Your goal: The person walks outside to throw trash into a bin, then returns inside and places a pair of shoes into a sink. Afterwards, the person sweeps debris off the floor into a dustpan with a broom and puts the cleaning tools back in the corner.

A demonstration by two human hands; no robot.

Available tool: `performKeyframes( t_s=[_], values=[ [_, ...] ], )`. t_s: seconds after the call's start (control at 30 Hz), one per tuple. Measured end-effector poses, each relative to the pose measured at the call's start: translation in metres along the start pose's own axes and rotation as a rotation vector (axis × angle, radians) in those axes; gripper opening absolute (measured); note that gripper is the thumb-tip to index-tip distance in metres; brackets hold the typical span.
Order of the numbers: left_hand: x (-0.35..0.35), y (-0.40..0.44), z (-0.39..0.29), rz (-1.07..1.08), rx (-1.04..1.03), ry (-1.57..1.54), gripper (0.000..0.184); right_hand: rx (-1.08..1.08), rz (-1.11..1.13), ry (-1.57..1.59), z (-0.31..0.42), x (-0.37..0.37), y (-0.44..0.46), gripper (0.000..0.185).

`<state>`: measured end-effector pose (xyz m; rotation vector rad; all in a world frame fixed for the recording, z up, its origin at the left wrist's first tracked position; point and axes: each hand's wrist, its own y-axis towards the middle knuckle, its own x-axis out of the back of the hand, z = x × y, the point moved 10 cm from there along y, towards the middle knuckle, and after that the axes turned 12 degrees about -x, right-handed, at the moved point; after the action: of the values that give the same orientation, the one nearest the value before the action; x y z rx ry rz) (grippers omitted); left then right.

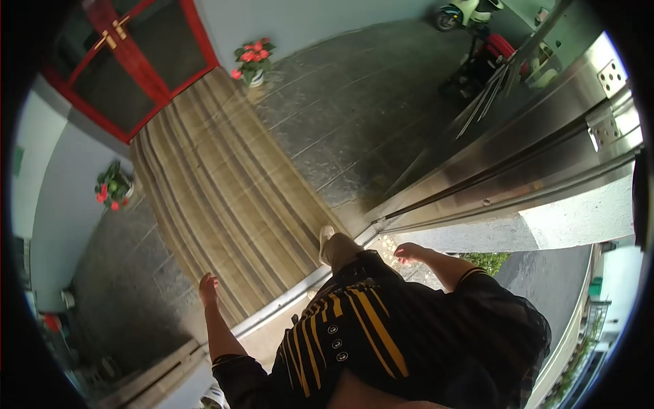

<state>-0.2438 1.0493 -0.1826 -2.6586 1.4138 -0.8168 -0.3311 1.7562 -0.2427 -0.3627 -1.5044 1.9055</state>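
My left hand [208,289] hangs at my left side, over the edge of a striped brown mat [225,184]. Its fingers are loosely bent and hold nothing. On the other side, my right hand [410,253] hangs near a metal door frame [477,198], apart from it. Its fingers are loosely curled and a little apart, with nothing seen in them. One shoe [327,238] is on the mat's near right corner, just past a metal threshold [289,296].
Red double doors [136,61] with glass panes stand at the mat's far end. Potted red flowers [252,58] and another flowering plant [114,185] flank the mat. A light green scooter [470,12] and a red vehicle [497,48] stand at the upper right.
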Motion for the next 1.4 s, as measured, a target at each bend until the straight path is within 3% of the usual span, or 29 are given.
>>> performKeyframes(
  t_s=[0.1,0.17,0.27,0.33,0.37,0.4,0.43,0.47,0.5,0.53,0.6,0.7,0.8,0.83,0.87,0.97,1.03,1.1,1.13,1.17,1.2,1.23,1.27,1.33,1.37,1.4],
  values=[
    [-0.076,0.082,-0.055,0.141,-0.11,-0.092,0.028,-0.012,-0.062,-0.047,0.036,0.026,0.033,0.024],
    [-0.126,0.119,-0.095,0.286,-0.184,-0.094,0.028,-0.002,-0.01,-0.158,0.042,0.04,0.112,0.023],
    [-0.189,0.107,-0.111,0.573,-0.143,-0.006,0.029,-0.196,0.025,-0.288,0.092,0.058,0.136,0.017],
    [-0.196,0.102,-0.074,0.675,0.112,0.09,0.028,0.391,0.173,-0.181,0.203,0.087,0.146,0.016],
    [-0.184,0.096,-0.078,0.584,0.173,0.09,0.029,0.615,0.467,0.382,0.265,0.103,0.118,0.016],
    [-0.173,0.088,-0.089,0.491,0.237,0.085,0.031,0.357,0.083,-0.002,0.299,0.129,0.134,0.019],
    [-0.165,0.091,-0.088,0.468,0.214,0.124,0.031,0.355,0.086,0.001,0.344,0.147,0.125,0.019],
    [-0.153,0.092,-0.084,0.447,0.187,0.164,0.031,0.36,-0.066,-0.065,0.385,0.176,0.115,0.021],
    [-0.131,0.083,-0.035,0.282,0.355,0.061,0.029,0.364,-0.222,-0.128,0.414,0.207,0.108,0.023],
    [-0.12,0.082,0.004,0.114,0.517,-0.043,0.028,0.366,-0.227,-0.119,0.43,0.226,0.106,0.023],
    [-0.115,0.103,-0.003,0.145,0.491,-0.015,0.025,0.407,-0.209,0.119,0.457,0.259,0.11,0.028],
    [-0.132,0.173,-0.032,0.227,0.437,0.052,0.02,0.347,-0.175,0.124,0.446,0.289,0.156,0.026],
    [-0.164,0.255,-0.066,0.322,0.385,0.114,0.018,0.196,-0.284,-0.002,0.394,0.319,0.178,0.024],
    [-0.169,0.291,-0.087,0.358,0.359,0.146,0.018,0.21,-0.243,0.169,0.365,0.322,0.191,0.023],
    [-0.188,0.331,-0.112,0.397,0.325,0.165,0.018,0.067,-0.172,-0.077,0.327,0.318,0.225,0.019],
    [-0.256,0.468,-0.191,0.526,0.233,0.204,0.022,-0.258,-0.261,0.5,0.296,0.352,0.149,0.019],
    [-0.304,0.534,-0.246,0.623,0.181,0.264,0.026,-0.244,-0.318,0.646,0.281,0.372,0.146,0.019],
    [-0.383,0.662,-0.308,0.687,-0.09,0.151,0.024,-0.233,-0.367,0.796,0.278,0.374,0.143,0.02],
    [-0.425,0.719,-0.348,0.618,-0.126,0.219,0.021,-0.24,-0.387,0.951,0.276,0.374,0.142,0.019],
    [-0.479,0.756,-0.414,0.631,-0.377,0.284,0.022,-0.242,-0.41,1.102,0.274,0.376,0.14,0.02],
    [-0.538,0.819,-0.433,0.694,-0.358,0.604,0.021,-0.213,-0.321,1.263,0.277,0.368,0.146,0.019],
    [-0.602,0.815,-0.516,0.748,-0.408,0.234,0.02,-0.175,-0.23,1.418,0.279,0.358,0.153,0.019],
    [-0.648,0.785,-0.604,0.724,-0.607,0.205,0.022,-0.128,-0.216,1.401,0.283,0.354,0.157,0.018],
    [-0.748,0.772,-0.683,0.799,-0.626,-0.096,0.028,-0.047,-0.198,1.391,0.316,0.374,0.133,0.016],
    [-0.787,0.744,-0.721,0.872,-0.676,-0.007,0.03,-0.059,-0.024,1.165,0.236,0.309,0.244,0.019],
    [-0.824,0.716,-0.753,0.943,-0.731,0.087,0.033,-0.044,-0.035,1.171,0.232,0.343,0.256,0.019]
  ],
)
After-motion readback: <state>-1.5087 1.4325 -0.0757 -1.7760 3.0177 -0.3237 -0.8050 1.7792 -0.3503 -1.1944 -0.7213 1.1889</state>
